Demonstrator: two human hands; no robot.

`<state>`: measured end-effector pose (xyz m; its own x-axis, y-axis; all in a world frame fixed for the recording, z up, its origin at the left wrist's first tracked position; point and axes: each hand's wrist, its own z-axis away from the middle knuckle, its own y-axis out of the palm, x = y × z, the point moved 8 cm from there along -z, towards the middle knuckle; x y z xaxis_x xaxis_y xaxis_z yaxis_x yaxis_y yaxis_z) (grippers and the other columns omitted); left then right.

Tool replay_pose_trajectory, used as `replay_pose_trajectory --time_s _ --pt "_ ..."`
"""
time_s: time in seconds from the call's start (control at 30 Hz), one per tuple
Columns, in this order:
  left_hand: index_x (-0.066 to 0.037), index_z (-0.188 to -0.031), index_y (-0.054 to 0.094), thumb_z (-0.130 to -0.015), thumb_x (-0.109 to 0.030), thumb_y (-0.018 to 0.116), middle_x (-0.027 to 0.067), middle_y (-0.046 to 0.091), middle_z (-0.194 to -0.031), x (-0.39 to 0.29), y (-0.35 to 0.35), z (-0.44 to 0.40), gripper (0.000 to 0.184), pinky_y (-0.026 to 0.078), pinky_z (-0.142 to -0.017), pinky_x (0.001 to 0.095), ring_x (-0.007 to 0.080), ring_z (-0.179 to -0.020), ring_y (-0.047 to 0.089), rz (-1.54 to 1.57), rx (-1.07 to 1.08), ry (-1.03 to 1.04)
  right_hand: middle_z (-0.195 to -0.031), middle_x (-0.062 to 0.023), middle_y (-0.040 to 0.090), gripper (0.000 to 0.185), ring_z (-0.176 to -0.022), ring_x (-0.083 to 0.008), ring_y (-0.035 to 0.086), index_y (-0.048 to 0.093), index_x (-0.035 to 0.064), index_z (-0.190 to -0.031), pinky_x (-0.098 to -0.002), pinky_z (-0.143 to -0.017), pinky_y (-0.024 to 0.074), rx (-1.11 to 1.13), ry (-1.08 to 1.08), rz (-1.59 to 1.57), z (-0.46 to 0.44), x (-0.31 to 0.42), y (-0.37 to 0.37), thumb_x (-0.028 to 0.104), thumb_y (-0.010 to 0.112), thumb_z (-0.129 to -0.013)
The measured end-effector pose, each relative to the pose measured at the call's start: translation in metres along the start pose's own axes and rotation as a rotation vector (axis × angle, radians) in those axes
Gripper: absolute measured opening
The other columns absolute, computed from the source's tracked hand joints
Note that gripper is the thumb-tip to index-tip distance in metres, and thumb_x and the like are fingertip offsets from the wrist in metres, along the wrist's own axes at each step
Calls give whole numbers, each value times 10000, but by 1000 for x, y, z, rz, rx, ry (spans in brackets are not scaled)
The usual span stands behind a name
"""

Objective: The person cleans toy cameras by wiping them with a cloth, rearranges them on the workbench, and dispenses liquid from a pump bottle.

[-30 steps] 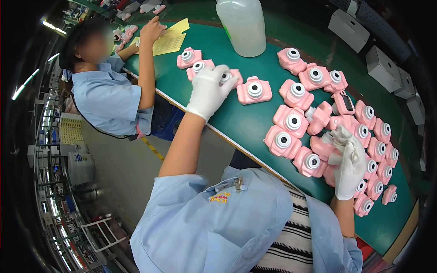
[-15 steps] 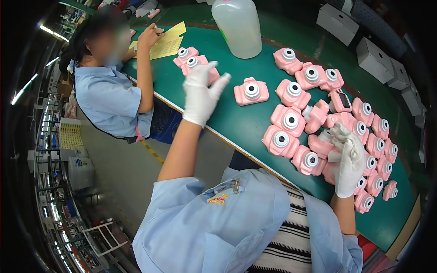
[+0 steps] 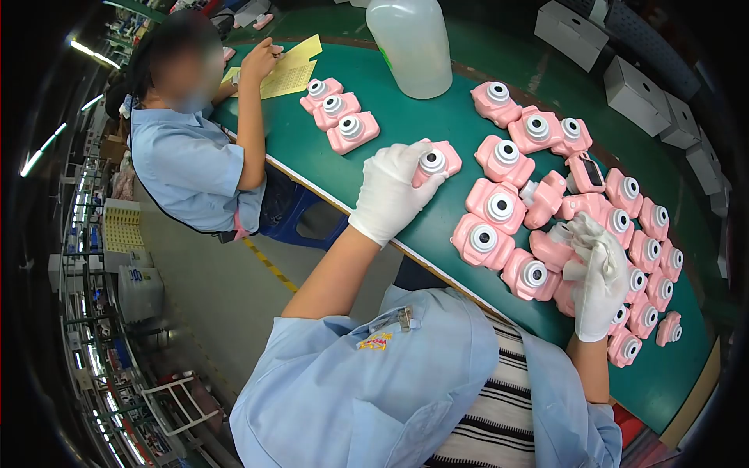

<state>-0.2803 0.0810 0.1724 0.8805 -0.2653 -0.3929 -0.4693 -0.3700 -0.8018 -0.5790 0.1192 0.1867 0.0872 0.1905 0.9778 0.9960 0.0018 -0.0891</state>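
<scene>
My left hand [image 3: 396, 189], in a white glove, grips a pink toy camera [image 3: 445, 160] on the green table, with fingers at its top left and thumb at its lower edge. The camera's white lens faces up. My right hand [image 3: 599, 277], also gloved, lies curled over the crowded cameras at the right, with its fingers around a pink toy camera [image 3: 550, 248] that is partly hidden beneath it. Up and left of my left hand, a row of three toy cameras [image 3: 355, 134] sits near another person.
Many more pink toy cameras [image 3: 499, 207] crowd the right of the green table [image 3: 421, 226]. A cloudy plastic jug [image 3: 413, 54] stands at the far edge. A person in a blue shirt [image 3: 183, 168] sits at the left by a yellow sheet [image 3: 292, 74]. White boxes [image 3: 640, 97] lie beyond the table.
My left hand has moved right and down from the row at the left, where a third camera now shows, and has closed on the single camera. My right hand stays about where it was.
</scene>
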Motion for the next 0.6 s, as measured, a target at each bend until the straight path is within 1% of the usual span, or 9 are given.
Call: replay_pose_trajectory --time_s 0.13,0.23,0.27,0.37,0.4,0.5,0.6 --pt "-71 -1044 617 -708 -219 796 112 635 -864 1 -5 4 409 481 -707 422 313 -809 611 -94 18 -39 -1165 -150 636 302 -1015 -205 631 579 -73 -1174 -320 -890 496 12 9 5 0 2 3 131 460 -986" --pt "-70 -1039 629 -708 -220 797 107 637 -827 6 -18 5 400 487 -693 417 307 -778 617 -97 26 -46 -1154 -148 638 298 -1013 -202 631 581 -72 -1177 -314 -890 495 9 19 7 -1 2 2 119 456 -986" --pt "-68 -1032 643 -711 -218 797 113 643 -828 11 -23 6 386 494 -683 412 308 -764 621 -128 -1 -40 -1146 -148 640 298 -1009 -202 633 581 -72 -1181 -312 -891 495 -6 13 11 0 3 1 114 455 -985" --pt "-50 -1029 649 -723 -200 792 133 654 -858 37 -35 14 369 500 -708 409 324 -781 621 -176 -94 -84 -1123 -148 647 301 -998 -202 638 579 -70 -1192 -312 -895 494 -8 14 8 0 3 1 112 457 -985" --pt "-82 -1043 638 -727 -261 784 102 651 -860 45 -37 15 391 484 -698 429 305 -795 621 -222 -102 -101 -1114 -148 650 303 -993 -202 640 578 -69 -1196 -313 -897 494 0 17 4 0 3 2 113 459 -985" --pt "-79 -1042 641 -719 -270 795 106 660 -876 62 -40 15 405 488 -703 428 307 -806 627 -212 -186 -62 -1104 -149 654 303 -990 -202 641 580 -63 -1198 -315 -893 496 6 35 -16 0 3 6 120 460 -987" --pt "-70 -1058 644 -707 -286 806 116 662 -899 71 -38 8 443 489 -739 428 317 -839 625 -211 -188 -94 -1105 -148 653 301 -990 -205 643 582 -59 -1196 -315 -890 498 14 36 -2 -1 2 6 118 460 -986"
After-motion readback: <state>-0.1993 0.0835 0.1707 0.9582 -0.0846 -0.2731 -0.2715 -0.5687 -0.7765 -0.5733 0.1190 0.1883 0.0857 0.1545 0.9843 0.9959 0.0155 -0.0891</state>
